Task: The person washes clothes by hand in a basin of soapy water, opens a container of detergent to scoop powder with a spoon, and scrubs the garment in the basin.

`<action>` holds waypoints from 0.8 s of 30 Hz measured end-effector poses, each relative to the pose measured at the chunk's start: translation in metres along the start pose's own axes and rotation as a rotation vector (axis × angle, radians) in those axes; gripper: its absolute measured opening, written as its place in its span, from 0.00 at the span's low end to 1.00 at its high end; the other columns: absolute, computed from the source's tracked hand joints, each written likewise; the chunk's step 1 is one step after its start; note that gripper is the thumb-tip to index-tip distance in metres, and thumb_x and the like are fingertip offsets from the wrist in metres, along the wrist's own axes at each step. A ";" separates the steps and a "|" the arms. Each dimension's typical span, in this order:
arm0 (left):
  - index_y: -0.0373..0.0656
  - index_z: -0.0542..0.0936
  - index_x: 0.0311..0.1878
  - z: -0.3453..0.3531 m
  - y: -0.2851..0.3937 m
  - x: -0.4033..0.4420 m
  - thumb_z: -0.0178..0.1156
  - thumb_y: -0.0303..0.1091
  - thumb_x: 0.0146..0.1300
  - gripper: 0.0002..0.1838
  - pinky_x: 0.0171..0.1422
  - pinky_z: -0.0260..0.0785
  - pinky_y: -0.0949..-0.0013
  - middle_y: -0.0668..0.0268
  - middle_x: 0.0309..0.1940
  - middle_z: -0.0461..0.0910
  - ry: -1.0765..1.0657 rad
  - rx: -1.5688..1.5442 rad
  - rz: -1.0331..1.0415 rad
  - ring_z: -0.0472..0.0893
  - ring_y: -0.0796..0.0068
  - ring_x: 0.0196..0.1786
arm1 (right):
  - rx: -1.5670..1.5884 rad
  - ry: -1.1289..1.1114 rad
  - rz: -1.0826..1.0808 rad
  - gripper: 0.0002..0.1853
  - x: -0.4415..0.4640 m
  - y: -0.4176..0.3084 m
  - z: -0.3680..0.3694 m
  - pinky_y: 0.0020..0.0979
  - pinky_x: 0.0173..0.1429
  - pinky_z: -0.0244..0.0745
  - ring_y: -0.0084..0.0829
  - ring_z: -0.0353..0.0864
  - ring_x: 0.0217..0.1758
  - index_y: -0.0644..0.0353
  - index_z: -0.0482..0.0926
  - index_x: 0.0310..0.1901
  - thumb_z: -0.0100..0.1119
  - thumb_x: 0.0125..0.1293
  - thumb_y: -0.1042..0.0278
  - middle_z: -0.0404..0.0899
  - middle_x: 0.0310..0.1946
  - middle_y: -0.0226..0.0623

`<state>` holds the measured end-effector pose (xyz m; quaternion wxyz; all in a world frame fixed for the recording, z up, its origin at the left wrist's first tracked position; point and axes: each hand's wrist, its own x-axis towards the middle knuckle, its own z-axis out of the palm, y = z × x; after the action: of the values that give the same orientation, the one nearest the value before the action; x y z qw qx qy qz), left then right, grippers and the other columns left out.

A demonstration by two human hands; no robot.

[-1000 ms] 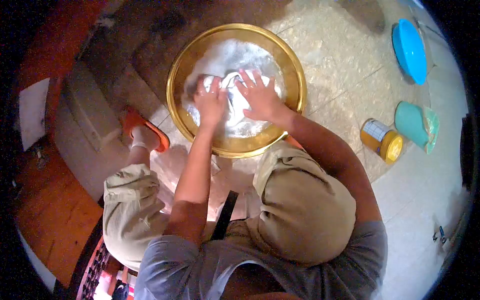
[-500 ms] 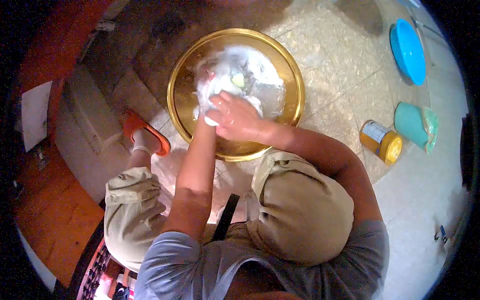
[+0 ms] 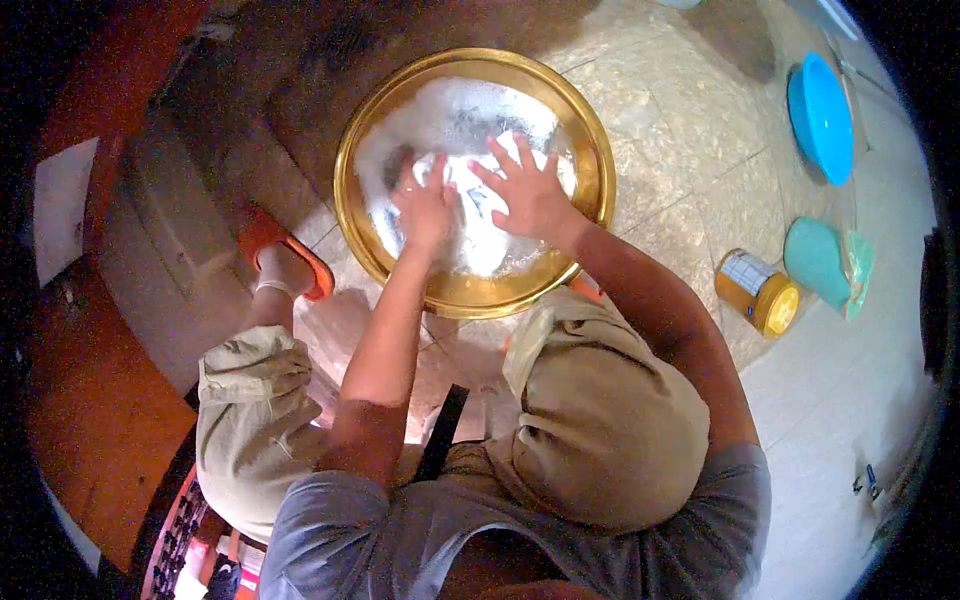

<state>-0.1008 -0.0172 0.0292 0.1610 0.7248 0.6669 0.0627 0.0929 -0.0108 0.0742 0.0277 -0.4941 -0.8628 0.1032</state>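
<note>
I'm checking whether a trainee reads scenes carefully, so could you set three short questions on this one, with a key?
1. True or false: the left hand and the right hand are both on white cloth in the golden basin.
2. What colour is the bowl near the right edge? A: red. B: blue. C: black.
3. Order left to right in the picture: jar, bowl, slipper.

Key: 1 true; 2 B; 3 slipper, jar, bowl.

- We see the cloth (image 3: pixel 485 245), white, wet-looking and crumpled, lying low in the basin (image 3: pixel 606 190).
- Our basin is round, gold and shiny-rimmed, and sits upright.
- We see white suds (image 3: pixel 450 103) around the cloth, gathered along the basin's far side.
</note>
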 end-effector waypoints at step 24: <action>0.45 0.75 0.33 -0.022 0.037 0.006 0.51 0.23 0.53 0.06 0.40 0.71 0.66 0.65 0.29 0.76 0.048 -1.942 -0.788 0.76 0.70 0.35 | 0.294 -0.075 0.044 0.08 0.051 0.007 0.003 0.43 0.39 0.74 0.43 0.78 0.37 0.53 0.77 0.31 0.53 0.56 0.60 0.74 0.34 0.37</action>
<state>-0.0718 -0.0102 0.0610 0.6694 0.0144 0.5219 0.5285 0.0726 0.0357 0.0667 0.0651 -0.4994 -0.8277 0.2475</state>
